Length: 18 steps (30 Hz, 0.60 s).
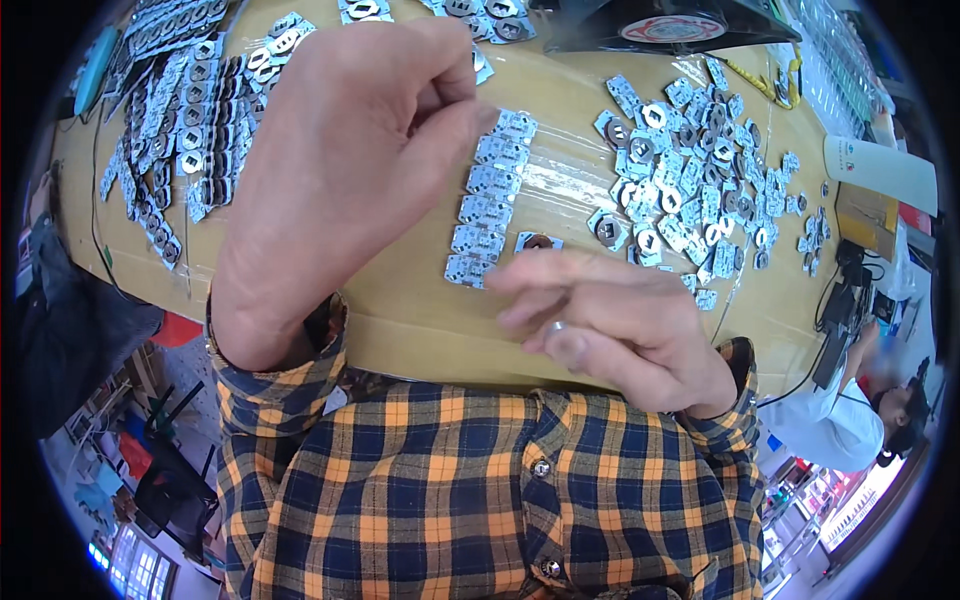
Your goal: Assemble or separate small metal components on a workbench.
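A column of several small pale-blue circuit boards (482,210) lies edge to edge on the brown table covering. My left hand (350,150) is closed, its thumb and fingertips meeting beside the column's far end. What it pinches, if anything, is hidden behind the fingers. At the near end of the column is my right hand (620,320), fingers loosely bent and apart from the thumb, with nothing visible in it. The fingertips come close to the lowest board. Just beyond them lies a single board with a dark round part (538,241), partly covered by the hand.
A loose heap of small boards (690,170) spreads at the right. Rows of boards (190,130) overlap at the left. A black object (660,25) stands at the far edge, near a yellow tape measure (770,85). Another person (840,420) is at the right.
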Tool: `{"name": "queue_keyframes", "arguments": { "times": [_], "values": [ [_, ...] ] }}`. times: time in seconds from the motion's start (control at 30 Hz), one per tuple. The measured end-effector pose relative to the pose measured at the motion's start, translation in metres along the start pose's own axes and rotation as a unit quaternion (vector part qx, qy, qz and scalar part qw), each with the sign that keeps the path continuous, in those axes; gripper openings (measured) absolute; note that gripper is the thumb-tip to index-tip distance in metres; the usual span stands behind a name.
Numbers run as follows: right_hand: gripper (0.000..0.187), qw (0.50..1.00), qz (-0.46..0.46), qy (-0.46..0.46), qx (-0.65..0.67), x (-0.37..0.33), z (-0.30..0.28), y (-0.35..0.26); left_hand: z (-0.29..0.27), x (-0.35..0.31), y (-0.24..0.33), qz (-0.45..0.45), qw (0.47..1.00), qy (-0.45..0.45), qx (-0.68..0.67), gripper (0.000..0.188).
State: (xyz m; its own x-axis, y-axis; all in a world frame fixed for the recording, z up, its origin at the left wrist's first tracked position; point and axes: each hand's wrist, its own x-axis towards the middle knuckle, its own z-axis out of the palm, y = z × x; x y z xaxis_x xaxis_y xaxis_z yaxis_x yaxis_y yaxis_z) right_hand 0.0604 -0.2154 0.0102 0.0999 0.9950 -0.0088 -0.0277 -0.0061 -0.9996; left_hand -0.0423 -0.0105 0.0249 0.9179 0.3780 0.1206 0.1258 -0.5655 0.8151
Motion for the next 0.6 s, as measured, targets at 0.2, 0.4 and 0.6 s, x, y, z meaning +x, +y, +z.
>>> {"name": "queue_keyframes", "arguments": {
  "times": [0.2, 0.4, 0.6],
  "values": [
    [0.031, 0.932, 0.145, 0.261, -0.206, -0.002, -0.008, -0.019, 0.0, 0.007, -0.007, 0.098, 0.993, 0.058, 0.043, 0.006],
    [0.037, 0.939, 0.076, 0.292, -0.166, -0.007, -0.019, -0.014, 0.005, -0.003, -0.015, 0.048, 0.993, -0.001, 0.107, 0.019],
    [0.034, 0.937, 0.084, 0.286, -0.184, -0.009, -0.016, -0.016, 0.032, -0.005, 0.0, 0.0, 0.995, -0.002, 0.095, 0.028]
  ]
}}
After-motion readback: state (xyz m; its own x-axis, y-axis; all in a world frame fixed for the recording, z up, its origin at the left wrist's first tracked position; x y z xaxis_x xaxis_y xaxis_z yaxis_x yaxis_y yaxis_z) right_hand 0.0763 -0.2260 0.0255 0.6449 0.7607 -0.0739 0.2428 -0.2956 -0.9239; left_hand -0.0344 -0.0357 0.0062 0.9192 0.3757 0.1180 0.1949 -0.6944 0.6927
